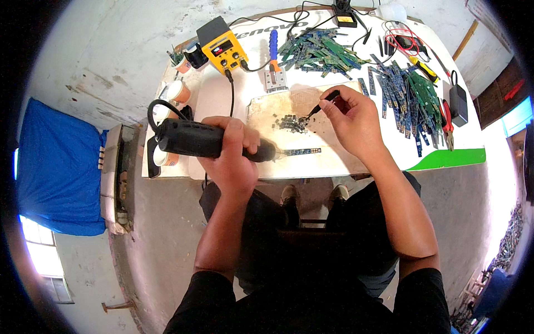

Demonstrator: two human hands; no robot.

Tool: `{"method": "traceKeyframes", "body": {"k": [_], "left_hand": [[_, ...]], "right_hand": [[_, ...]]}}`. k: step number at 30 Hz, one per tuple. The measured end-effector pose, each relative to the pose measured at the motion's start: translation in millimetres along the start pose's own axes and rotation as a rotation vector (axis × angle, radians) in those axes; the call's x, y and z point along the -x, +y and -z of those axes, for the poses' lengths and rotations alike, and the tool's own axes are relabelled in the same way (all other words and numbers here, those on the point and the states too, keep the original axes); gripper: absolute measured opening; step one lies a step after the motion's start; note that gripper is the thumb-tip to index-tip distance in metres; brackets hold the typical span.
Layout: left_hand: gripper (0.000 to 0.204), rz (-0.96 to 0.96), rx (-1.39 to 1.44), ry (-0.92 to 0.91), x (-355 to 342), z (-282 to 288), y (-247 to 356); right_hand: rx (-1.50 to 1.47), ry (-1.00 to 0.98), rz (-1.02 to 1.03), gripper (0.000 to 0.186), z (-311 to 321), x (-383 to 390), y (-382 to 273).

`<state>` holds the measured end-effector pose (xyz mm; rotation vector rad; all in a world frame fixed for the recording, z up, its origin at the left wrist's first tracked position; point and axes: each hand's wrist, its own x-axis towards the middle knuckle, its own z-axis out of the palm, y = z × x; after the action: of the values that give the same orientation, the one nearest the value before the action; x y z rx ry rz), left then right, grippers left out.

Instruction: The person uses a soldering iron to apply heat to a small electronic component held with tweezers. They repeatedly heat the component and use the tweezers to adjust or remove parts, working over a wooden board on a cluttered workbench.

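My left hand (pixel 229 161) is wrapped around the black handle of a hot air gun (pixel 189 138), whose nozzle end lies over the near part of a brown work board (pixel 260 108). Just past that end, a narrow blue circuit board strip (pixel 305 151) rests on the board. Between thumb and fingers of my right hand (pixel 356 123) is a pair of black tweezers (pixel 329 98). Its tips point down to the left, at the edge of a pile of small dark chips (pixel 290 123). Whether the tips grip a chip is too small to tell.
A yellow and black soldering station (pixel 222 49) stands at the back left, near paper cups (pixel 178 92). A blue-handled clamp (pixel 273 47) sits behind the work board. Heaps of circuit strips (pixel 325 51) lie behind and right. Red pliers (pixel 447 119) and a black box (pixel 459 104) occupy the right edge.
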<state>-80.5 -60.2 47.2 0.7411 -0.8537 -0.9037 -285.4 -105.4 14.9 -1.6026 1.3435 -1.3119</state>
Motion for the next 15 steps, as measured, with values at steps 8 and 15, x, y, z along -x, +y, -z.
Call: {"method": "traceKeyframes", "body": {"k": [8, 15], "left_hand": [[0.013, 0.009, -0.033, -0.058, 4, -14, -3], [0.014, -0.01, -0.017, -0.039, 2, -11, 0]], "right_hand": [[0.031, -0.238, 0.029, 0.01, 2, 7, -6], [0.095, -0.465, 0.045, 0.007, 3, 12, -18]]}}
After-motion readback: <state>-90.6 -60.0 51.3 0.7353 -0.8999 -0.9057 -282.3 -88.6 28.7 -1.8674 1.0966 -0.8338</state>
